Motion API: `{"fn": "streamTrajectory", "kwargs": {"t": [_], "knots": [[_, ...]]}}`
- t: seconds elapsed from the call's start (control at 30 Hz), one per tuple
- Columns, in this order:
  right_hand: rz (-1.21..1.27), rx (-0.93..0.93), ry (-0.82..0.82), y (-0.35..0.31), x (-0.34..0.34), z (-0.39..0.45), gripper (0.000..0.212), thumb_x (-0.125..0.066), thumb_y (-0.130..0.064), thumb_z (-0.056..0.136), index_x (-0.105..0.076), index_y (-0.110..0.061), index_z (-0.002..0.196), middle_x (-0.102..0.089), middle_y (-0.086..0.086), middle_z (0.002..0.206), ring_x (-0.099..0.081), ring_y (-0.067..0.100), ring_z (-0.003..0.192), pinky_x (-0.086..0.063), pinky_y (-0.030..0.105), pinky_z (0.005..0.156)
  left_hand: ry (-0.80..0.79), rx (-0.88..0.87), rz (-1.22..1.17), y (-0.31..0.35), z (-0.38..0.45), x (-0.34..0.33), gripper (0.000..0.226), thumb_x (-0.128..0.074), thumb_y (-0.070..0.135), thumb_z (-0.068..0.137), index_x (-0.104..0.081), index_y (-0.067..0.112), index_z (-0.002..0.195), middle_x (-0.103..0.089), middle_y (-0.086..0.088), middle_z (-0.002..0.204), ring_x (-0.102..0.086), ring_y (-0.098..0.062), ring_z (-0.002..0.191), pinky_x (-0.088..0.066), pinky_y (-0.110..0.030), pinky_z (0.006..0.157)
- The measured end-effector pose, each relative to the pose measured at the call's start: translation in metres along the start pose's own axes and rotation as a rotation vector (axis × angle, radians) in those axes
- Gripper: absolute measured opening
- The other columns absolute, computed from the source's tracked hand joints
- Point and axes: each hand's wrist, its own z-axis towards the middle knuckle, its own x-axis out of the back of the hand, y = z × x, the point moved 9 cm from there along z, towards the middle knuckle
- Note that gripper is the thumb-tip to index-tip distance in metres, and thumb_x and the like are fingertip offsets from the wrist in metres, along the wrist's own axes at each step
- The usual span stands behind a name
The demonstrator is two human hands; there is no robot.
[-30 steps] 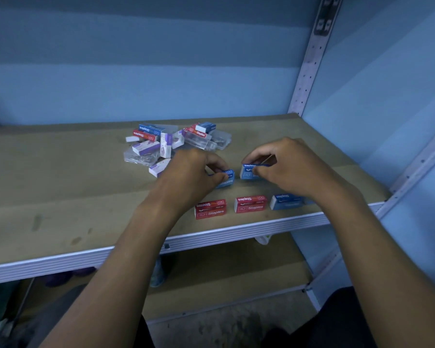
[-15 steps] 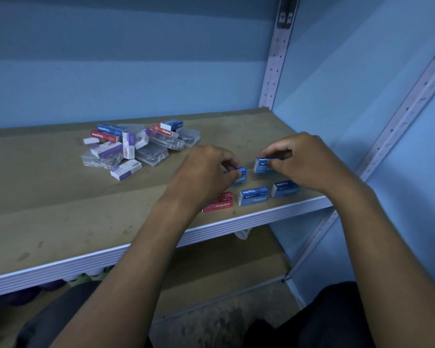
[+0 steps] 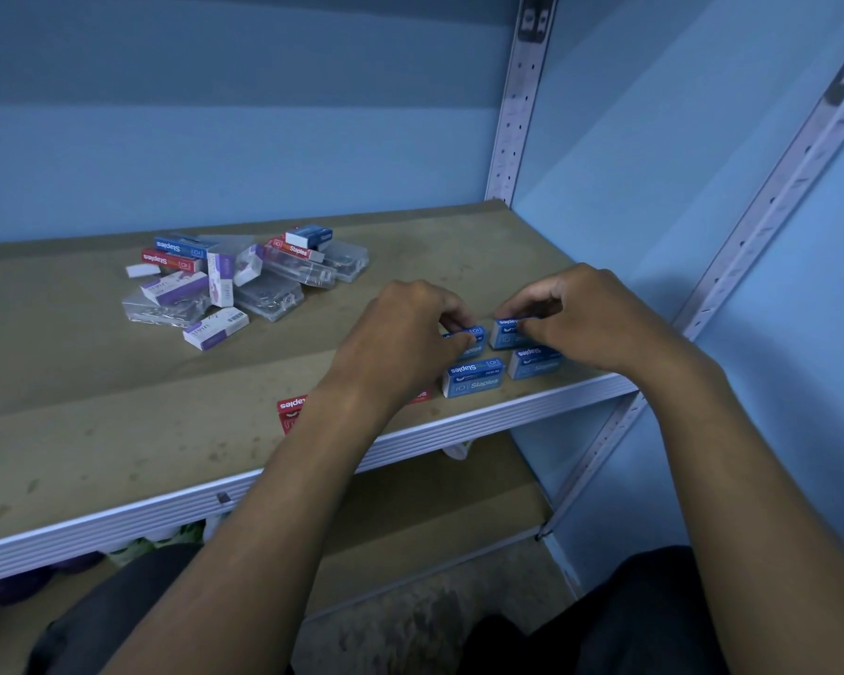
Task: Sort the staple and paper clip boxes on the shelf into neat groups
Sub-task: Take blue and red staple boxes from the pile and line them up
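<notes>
Lower right of centre, a blue box [image 3: 472,378] at the shelf's front edge reads "Staples" twice, once upside down on top, once upright on its front beside a boxed "10"; just right of it another blue box [image 3: 534,362] shows "Staples" upside down; low centre, a red box [image 3: 291,412], partly hidden by a forearm, reads "Staples" upside down; in the pile at upper left, a blue box [image 3: 180,247] and a red box [image 3: 170,260] each read "Staples" upside down with "10"; another red box [image 3: 296,249] there reads "Staples"; print on the purple-and-white boxes is too small to read.
</notes>
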Motion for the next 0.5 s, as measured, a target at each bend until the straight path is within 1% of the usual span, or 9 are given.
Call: {"fn": "streamTrajectory", "kwargs": {"t": [0.17,0.27,0.33,0.4,0.43,0.5], "knots": [[-0.005,-0.005,-0.021,0.001,-0.004,0.001,0.025,-0.069,-0.012,0.091,-0.08,-0.033,0.1,-0.074,-0.015,0.094,-0.063,-0.005,0.084,-0.042,-0.001,0.061,-0.014,-0.005,0.007,0.0,0.0,-0.004,0.015,-0.074,0.029,0.083,-0.076,0.028,0.098,-0.072,0.013,0.091,-0.059,0.003,0.072,-0.046,-0.014,0.065],[-0.02,-0.002,-0.017,0.0,-0.003,0.001,0.024,-0.067,-0.016,0.092,-0.08,-0.035,0.1,-0.073,-0.016,0.093,-0.061,-0.008,0.082,-0.04,-0.002,0.061,-0.022,-0.006,0.008,-0.001,0.0,-0.006,0.017,-0.073,0.033,0.083,-0.076,0.028,0.098,-0.072,0.013,0.092,-0.06,0.002,0.073,-0.048,-0.016,0.066],[-0.001,0.002,-0.001,0.0,-0.002,0.001,0.022,-0.065,-0.021,0.095,-0.08,-0.036,0.1,-0.072,-0.019,0.091,-0.061,-0.009,0.084,-0.041,0.0,0.068,-0.017,-0.002,0.011,-0.002,-0.001,-0.005,0.02,-0.071,0.038,0.084,-0.075,0.028,0.1,-0.072,0.013,0.093,-0.06,0.001,0.076,-0.048,-0.017,0.067],[0.04,0.005,0.036,-0.002,0.002,0.0,0.02,-0.064,-0.025,0.097,-0.079,-0.037,0.102,-0.072,-0.021,0.092,-0.063,-0.006,0.09,-0.047,0.012,0.082,-0.004,0.011,-0.004,-0.004,-0.002,-0.001,0.021,-0.068,0.04,0.085,-0.074,0.028,0.101,-0.071,0.014,0.093,-0.06,0.002,0.077,-0.048,-0.018,0.067],[0.048,0.011,0.054,-0.003,0.004,0.0,0.02,-0.063,-0.026,0.097,-0.079,-0.036,0.104,-0.072,-0.021,0.095,-0.064,-0.004,0.093,-0.049,0.017,0.086,0.003,0.021,-0.018,-0.005,-0.003,0.001,0.02,-0.067,0.04,0.086,-0.074,0.028,0.1,-0.071,0.014,0.093,-0.06,0.002,0.077,-0.049,-0.018,0.068],[0.051,0.028,0.085,-0.007,0.006,0.0,0.021,-0.061,-0.027,0.098,-0.078,-0.036,0.106,-0.072,-0.02,0.102,-0.064,0.0,0.099,-0.049,0.023,0.091,0.015,0.038,-0.032,-0.008,-0.005,0.007,0.017,-0.066,0.04,0.087,-0.074,0.03,0.099,-0.071,0.016,0.092,-0.06,0.003,0.077,-0.049,-0.017,0.067]]}}
